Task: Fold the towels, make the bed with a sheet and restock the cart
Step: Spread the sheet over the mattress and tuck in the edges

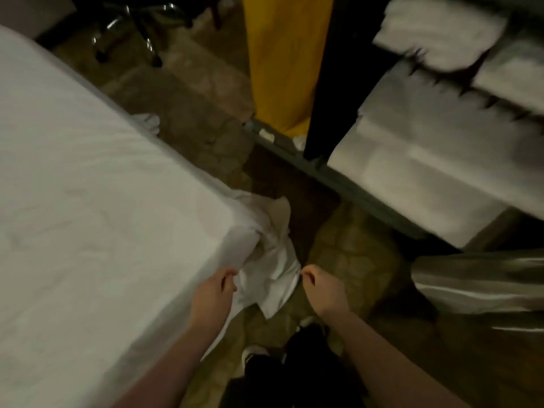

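Sheet (276,269) covers the bed (44,260); left hand (215,293) and right hand (323,290) pinch its untucked corner. Folded towels (412,160) sit on the cart (353,187).

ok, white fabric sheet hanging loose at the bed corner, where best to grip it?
Grip the white sheet by the crumpled flap drooping below the mattress corner, coming from the aisle side, one hold per edge. That flap hangs free of the bed; the top lies flat, nothing to pinch. The left hand and right hand pinch it there.
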Demonstrator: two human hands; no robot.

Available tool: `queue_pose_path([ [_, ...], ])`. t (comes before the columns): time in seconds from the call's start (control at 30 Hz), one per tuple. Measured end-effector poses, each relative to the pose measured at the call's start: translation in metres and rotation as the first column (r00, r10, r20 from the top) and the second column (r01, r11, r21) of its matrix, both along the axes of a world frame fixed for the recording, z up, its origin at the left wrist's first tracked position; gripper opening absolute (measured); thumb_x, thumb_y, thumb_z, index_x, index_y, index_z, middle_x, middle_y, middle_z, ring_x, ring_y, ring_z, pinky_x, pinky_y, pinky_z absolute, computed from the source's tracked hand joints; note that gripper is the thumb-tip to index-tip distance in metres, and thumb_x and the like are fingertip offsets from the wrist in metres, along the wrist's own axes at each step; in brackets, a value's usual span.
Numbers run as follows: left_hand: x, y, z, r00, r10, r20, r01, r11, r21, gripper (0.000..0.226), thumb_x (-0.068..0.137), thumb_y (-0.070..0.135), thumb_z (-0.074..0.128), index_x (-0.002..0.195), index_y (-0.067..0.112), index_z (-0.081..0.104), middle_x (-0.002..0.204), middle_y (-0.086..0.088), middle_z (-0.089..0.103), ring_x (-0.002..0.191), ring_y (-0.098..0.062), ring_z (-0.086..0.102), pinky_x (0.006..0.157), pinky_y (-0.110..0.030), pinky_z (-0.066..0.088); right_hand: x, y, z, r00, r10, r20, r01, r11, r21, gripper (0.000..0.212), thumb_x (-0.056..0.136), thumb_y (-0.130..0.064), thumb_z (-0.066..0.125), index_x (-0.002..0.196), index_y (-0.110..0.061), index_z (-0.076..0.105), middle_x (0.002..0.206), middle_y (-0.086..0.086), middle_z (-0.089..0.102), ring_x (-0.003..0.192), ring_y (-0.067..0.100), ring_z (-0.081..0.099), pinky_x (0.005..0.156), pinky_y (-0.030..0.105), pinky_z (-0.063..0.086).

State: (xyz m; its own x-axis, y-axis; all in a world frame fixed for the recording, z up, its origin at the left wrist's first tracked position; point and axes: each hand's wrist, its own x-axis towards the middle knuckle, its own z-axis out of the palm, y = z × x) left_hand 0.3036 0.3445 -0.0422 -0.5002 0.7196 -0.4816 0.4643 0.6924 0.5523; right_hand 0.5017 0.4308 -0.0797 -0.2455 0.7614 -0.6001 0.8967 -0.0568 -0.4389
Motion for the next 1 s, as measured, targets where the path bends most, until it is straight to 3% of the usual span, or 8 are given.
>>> queue_pose_path([
  [0.1, -0.005, -0.024, -0.072, 0.999, -0.05, 0.003, 0.05, 0.997, -0.062, 0.025, 0.1, 0.015, 0.038, 0.108, 0.018, 0.061, 0.086, 0.002, 0.061, 0.079, -0.019, 0.06, 0.066, -0.027, 0.04, -0.012, -0.023, -0.076, 0.998, 0.015, 0.069, -0.012, 0.998, -0.054, 0.022, 0.099, -0.027, 0.04, 0.111, -0.02, 0.058, 0.104, 0.003, 0.066, 0.096, 0.019, 0.059, 0.09, 0.034, 0.044],
  [0.2, -0.003, -0.031, -0.151, 0.998, -0.064, 0.002, 0.064, 0.995, -0.073, 0.025, 0.1, 0.019, 0.038, 0.113, 0.018, 0.06, 0.095, 0.0, 0.065, 0.072, -0.019, 0.057, 0.061, -0.026, 0.037, -0.02, -0.032, -0.148, 0.993, -0.003, 0.12, 0.003, 1.0, 0.001, 0.024, 0.1, -0.028, 0.038, 0.115, -0.021, 0.055, 0.1, 0.002, 0.066, 0.094, 0.02, 0.06, 0.09, 0.034, 0.042],
  [0.3, -0.003, -0.024, -0.232, 0.998, -0.056, -0.013, 0.056, 0.998, -0.044, 0.026, 0.099, 0.022, 0.041, 0.118, 0.017, 0.059, 0.103, -0.005, 0.068, 0.087, -0.021, 0.062, 0.064, -0.024, 0.035, -0.034, -0.024, -0.224, 0.991, -0.029, 0.128, 0.028, 1.0, 0.009, 0.028, 0.1, -0.034, 0.038, 0.12, -0.021, 0.054, 0.101, 0.002, 0.066, 0.094, 0.02, 0.061, 0.09, 0.036, 0.045],
  [0.47, -0.002, 0.0, -0.328, 1.0, 0.011, 0.009, -0.011, 1.0, 0.008, 0.034, 0.096, 0.017, 0.049, 0.13, 0.014, 0.054, 0.115, -0.011, 0.065, 0.103, -0.028, 0.061, 0.079, -0.026, 0.04, -0.073, 0.014, -0.331, 0.981, -0.194, -0.02, 0.193, 0.98, -0.046, 0.039, 0.097, -0.04, 0.043, 0.128, -0.019, 0.051, 0.121, 0.005, 0.059, 0.108, 0.025, 0.057, 0.087, 0.034, 0.046],
  [0.6, 0.004, 0.026, -0.359, 0.998, 0.049, 0.042, -0.055, 0.984, 0.169, 0.034, 0.094, 0.017, 0.052, 0.128, 0.015, 0.055, 0.119, -0.007, 0.064, 0.108, -0.024, 0.059, 0.08, -0.02, 0.036, -0.105, 0.045, -0.375, 0.895, -0.4, -0.198, 0.411, 0.912, 0.016, 0.032, 0.095, -0.029, 0.049, 0.119, -0.01, 0.056, 0.121, 0.013, 0.057, 0.108, 0.031, 0.055, 0.086, 0.034, 0.043],
  [0.7, 0.006, 0.043, -0.36, 1.0, 0.019, 0.023, -0.024, 0.969, 0.247, 0.035, 0.095, 0.017, 0.051, 0.129, 0.016, 0.055, 0.121, -0.006, 0.063, 0.111, -0.022, 0.058, 0.086, -0.02, 0.036, -0.113, 0.058, -0.383, 0.886, -0.432, -0.169, 0.432, 0.901, -0.04, 0.031, 0.099, -0.019, 0.045, 0.124, -0.004, 0.053, 0.128, 0.017, 0.054, 0.117, 0.033, 0.051, 0.091, 0.034, 0.04],
  [0.83, 0.008, 0.031, -0.351, 1.0, -0.014, -0.019, 0.017, 0.981, 0.192, 0.035, 0.092, 0.017, 0.055, 0.127, 0.012, 0.057, 0.115, -0.01, 0.065, 0.104, -0.025, 0.061, 0.085, -0.024, 0.039, -0.113, 0.055, -0.352, 0.86, -0.443, -0.255, 0.441, 0.895, -0.067, 0.03, 0.101, -0.015, 0.041, 0.125, -0.005, 0.055, 0.127, 0.017, 0.056, 0.115, 0.032, 0.052, 0.093, 0.036, 0.041],
  [1.0, 0.022, 0.024, -0.285, 0.999, -0.008, 0.053, -0.001, 0.986, 0.166, 0.06, 0.087, 0.031, 0.063, 0.139, 0.013, 0.039, 0.133, -0.011, 0.048, 0.12, -0.026, 0.05, 0.099, -0.033, 0.04, -0.104, 0.057, -0.226, 0.634, -0.542, -0.551, 0.548, 0.818, -0.175, 0.027, 0.099, -0.017, 0.045, 0.123, -0.011, 0.057, 0.116, 0.006, 0.061, 0.106, 0.02, 0.059, 0.093, 0.036, 0.048],
])
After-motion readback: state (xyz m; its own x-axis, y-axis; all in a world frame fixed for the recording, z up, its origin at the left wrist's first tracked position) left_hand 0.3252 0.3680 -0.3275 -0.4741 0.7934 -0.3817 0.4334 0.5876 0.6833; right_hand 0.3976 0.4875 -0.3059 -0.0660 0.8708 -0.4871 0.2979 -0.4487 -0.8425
